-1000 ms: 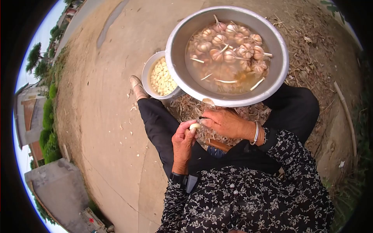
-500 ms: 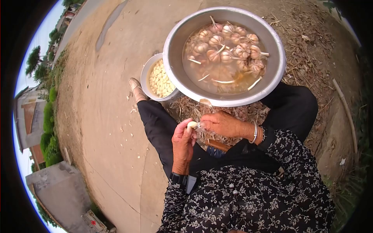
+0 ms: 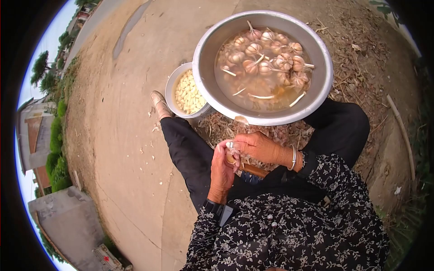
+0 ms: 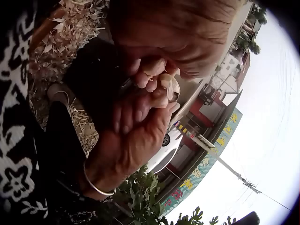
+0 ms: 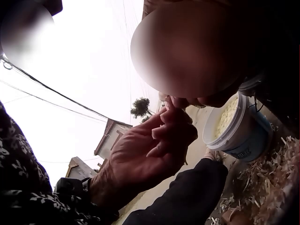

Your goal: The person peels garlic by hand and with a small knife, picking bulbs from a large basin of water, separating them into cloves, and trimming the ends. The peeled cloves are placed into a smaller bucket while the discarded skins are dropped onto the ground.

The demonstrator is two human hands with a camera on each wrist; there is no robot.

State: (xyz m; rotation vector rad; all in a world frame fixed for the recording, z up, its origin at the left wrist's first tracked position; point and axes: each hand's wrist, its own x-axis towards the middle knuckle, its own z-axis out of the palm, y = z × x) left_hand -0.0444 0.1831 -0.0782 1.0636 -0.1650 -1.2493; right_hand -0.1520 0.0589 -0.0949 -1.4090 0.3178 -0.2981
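Note:
Both hands meet above the lap, just below the metal basin point(image 3: 199, 58). My left hand point(image 3: 221, 174) curls its fingers round garlic, part of it brownish and showing at the palm. With thumb and fingers my right hand point(image 3: 260, 148) pinches the whitish top of the garlic point(image 3: 230, 145). In the left wrist view, pale garlic pieces point(image 4: 167, 89) lie between the fingertips of the two hands. The basin holds whole garlic bulbs point(image 3: 285, 61) in cloudy water. Peeled cloves point(image 3: 189, 92) fill a white bucket point(image 3: 170, 90) left of it.
Papery skins point(image 3: 217, 126) litter the ground between the legs, near a wooden piece point(image 3: 255, 170). A shoe point(image 3: 157, 98) stands beside the bucket. Dry leaves point(image 3: 357, 58) and a long stick point(image 3: 401, 131) lie at the right.
My left hand has moved a little to the right, closer to the right hand. The pale clove that stuck out of its fingertips no longer shows there; brownish garlic shows at the palm.

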